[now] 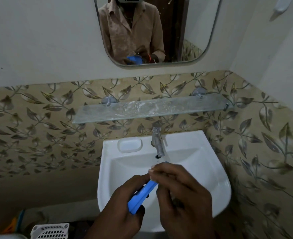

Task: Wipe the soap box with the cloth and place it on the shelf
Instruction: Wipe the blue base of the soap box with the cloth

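A blue soap box [140,195] is held tilted on its edge over the white sink [211,178]. My left hand [123,206] grips it from the left and below. My right hand [182,192] is closed against the box's upper right end; a small pale bit of cloth [151,171] shows at its fingertips, the rest hidden under the hand. The glass shelf [151,109] hangs on the tiled wall above the tap, bare and streaked with white marks.
A chrome tap [157,138] stands at the back of the sink, with a moulded soap recess [130,145] to its left. A mirror [159,30] hangs above the shelf. A white slotted basket [50,231] sits low at the left.
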